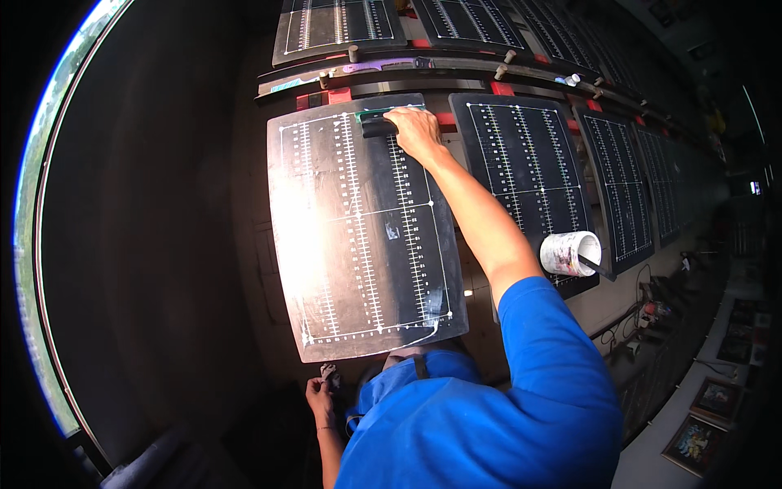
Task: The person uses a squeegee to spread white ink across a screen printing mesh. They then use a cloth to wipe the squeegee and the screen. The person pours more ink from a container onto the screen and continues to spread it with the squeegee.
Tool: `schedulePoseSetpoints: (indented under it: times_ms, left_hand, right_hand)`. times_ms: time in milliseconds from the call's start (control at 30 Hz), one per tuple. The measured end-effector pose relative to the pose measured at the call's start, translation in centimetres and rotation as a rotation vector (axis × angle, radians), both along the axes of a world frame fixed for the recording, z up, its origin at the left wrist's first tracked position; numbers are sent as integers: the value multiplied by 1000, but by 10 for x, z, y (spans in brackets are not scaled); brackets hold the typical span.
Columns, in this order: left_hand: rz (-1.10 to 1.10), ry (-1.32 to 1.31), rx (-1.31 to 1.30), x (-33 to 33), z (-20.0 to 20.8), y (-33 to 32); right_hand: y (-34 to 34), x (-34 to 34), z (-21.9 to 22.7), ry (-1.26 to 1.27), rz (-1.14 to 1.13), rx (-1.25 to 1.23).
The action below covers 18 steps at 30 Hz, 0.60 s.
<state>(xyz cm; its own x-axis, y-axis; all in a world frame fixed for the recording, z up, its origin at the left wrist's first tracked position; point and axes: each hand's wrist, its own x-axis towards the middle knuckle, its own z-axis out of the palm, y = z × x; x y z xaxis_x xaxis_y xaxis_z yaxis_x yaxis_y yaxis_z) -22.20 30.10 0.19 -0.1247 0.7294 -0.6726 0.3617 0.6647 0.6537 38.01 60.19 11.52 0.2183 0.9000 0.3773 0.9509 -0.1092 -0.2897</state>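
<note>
A dark flat board [326,236] with white ruled scales and a white outline lies in front of me, strong glare on its left side. At its far edge my right hand [415,130] is closed on the black grip of a squeegee [376,125], whose green edge meets the board. My right arm stretches across the board's right side. Below the near left corner, my left hand [319,397] pinches a small crumpled rag [329,373], apart from the board. A whitish smear [433,310] marks the near right corner.
Similar ruled boards [521,163] stand in a row to the right, more beyond a dark rail [383,67]. A white paint-stained tub [562,253] with a dark stick in it rests on the neighbouring board, near my right elbow. Framed pictures [696,444] lie at lower right.
</note>
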Motion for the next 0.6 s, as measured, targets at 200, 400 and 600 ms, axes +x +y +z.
schedulePoseSetpoints:
  times_ms: [200,400,600]
  left_hand:
    - [39,-84,12,19,-12,-2]
    - [17,-71,1,28,-9,1]
    - [136,-93,-19,-4,-30,-23]
  right_hand:
    - [-73,-63,-11,56,50,24]
    - [-78,-51,21,73,39,-102]
    - [37,37,21,-84,23,15]
